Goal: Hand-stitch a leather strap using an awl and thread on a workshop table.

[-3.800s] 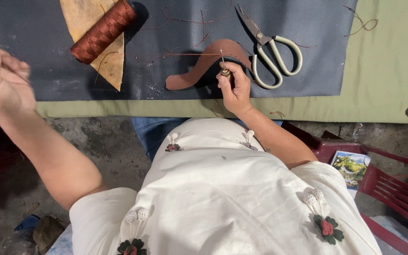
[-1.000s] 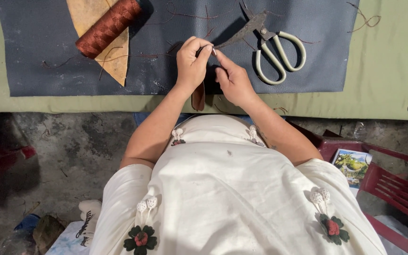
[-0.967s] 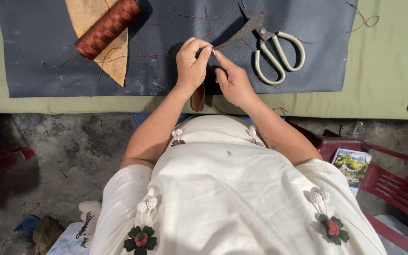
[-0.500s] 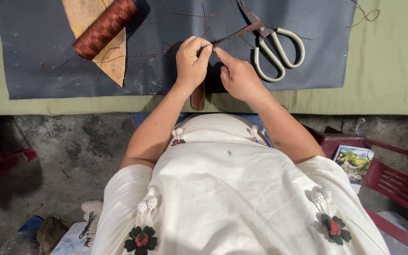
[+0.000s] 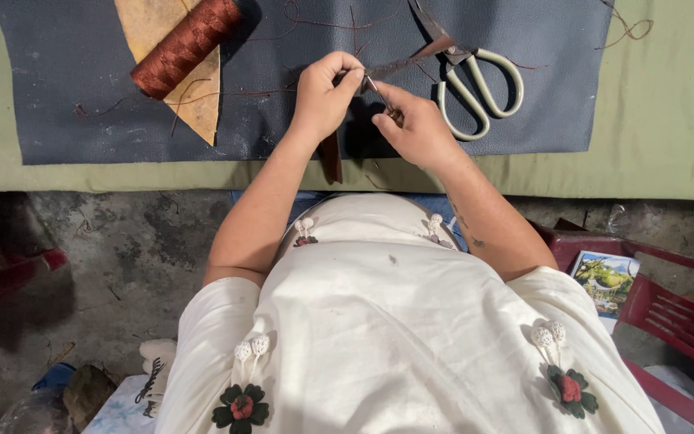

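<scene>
Left hand (image 5: pixel 324 92) pinching brown leather strip (image 5: pixel 403 63); right hand (image 5: pixel 415 128) gripping thin awl (image 5: pixel 379 90) against it. Scissors (image 5: pixel 475 76) right; thread spool (image 5: pixel 185 47) far left.

Rust-red thread spool (image 5: pixel 186 47) on a mustard-tan leather scrap (image 5: pixel 172 88), both over a dark navy mat (image 5: pixel 74 112). Pale green scissor handles (image 5: pixel 482 90), olive-green table cover (image 5: pixel 668 104), brown leather strip (image 5: pixel 411 61), cream blouse with red-and-green flowers (image 5: pixel 411 337).

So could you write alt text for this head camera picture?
Seen from above, a person's left hand and right hand pinch a brown leather strip over a dark blue mat. Scissors lie to the right, a spool of reddish thread to the left.
</scene>
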